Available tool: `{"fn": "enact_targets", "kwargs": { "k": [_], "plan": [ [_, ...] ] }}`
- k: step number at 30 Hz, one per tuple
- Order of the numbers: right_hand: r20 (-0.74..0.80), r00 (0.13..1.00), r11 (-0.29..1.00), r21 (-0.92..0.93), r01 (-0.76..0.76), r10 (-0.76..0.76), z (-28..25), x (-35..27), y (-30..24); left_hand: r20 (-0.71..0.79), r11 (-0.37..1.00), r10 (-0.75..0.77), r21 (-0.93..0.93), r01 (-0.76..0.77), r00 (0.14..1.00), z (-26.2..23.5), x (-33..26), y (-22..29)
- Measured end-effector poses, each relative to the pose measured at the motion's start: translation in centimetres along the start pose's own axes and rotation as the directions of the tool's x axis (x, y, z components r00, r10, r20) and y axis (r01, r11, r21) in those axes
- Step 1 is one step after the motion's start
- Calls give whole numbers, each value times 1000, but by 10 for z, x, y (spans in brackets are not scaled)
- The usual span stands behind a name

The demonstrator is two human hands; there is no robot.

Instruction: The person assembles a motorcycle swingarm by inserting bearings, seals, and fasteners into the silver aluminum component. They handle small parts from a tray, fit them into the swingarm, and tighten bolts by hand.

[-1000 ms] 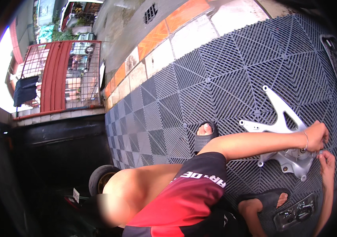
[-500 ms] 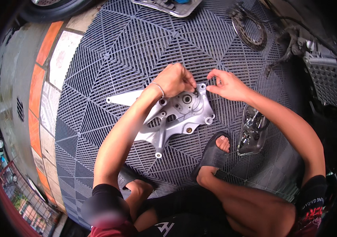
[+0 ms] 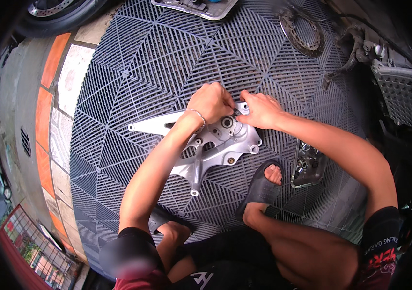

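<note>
"What room do I see from here?"
"Mat (image 3: 244, 53) stretches from the bracket (image 3: 215, 155) to the far tray (image 3: 214, 18); its left edge meets tiles (image 3: 73, 77)."
"Counts?"
"One bracket, two trays, with the near tray (image 3: 305, 184) beside my right sandal (image 3: 252, 200); two sandals."
"Grip?"
"My left hand (image 3: 212, 104) and right hand (image 3: 262, 111) curl over the bracket's upper right end, fingertips close together; I can't tell what they pinch."

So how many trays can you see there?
2. One tray is at the picture's top edge, cut off; another tray lies right of the right sandal, partly behind the right forearm. More could hide in the dark edges.
</note>
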State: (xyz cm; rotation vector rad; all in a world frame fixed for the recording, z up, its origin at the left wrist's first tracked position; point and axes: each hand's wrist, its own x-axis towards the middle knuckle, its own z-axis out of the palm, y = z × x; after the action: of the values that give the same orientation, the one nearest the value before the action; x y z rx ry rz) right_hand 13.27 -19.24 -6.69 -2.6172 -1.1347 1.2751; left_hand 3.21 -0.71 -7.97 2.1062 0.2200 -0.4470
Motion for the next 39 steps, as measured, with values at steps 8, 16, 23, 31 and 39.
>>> {"fn": "enact_targets", "kwargs": {
  "k": [8,16,23,31,39],
  "plan": [
    [15,1000,998,-63,-10,11,2,11,-7,-54,997,-72,19,73,996,0,-2,4],
    [30,998,998,-39,-48,50,-4,9,-9,-53,988,-33,149,41,998,-2,-7,7],
    [26,998,997,-49,-51,52,-5,6,-13,-61,992,-25,123,32,998,-4,-7,5],
    [15,999,996,-78,-41,43,-7,5,-13,-61,999,25,21,-24,998,0,-2,-2],
    [23,999,994,-105,-41,44,-8,7,-13,31,982,-9,-187,14,999,-2,1,-10]
  ]
}}
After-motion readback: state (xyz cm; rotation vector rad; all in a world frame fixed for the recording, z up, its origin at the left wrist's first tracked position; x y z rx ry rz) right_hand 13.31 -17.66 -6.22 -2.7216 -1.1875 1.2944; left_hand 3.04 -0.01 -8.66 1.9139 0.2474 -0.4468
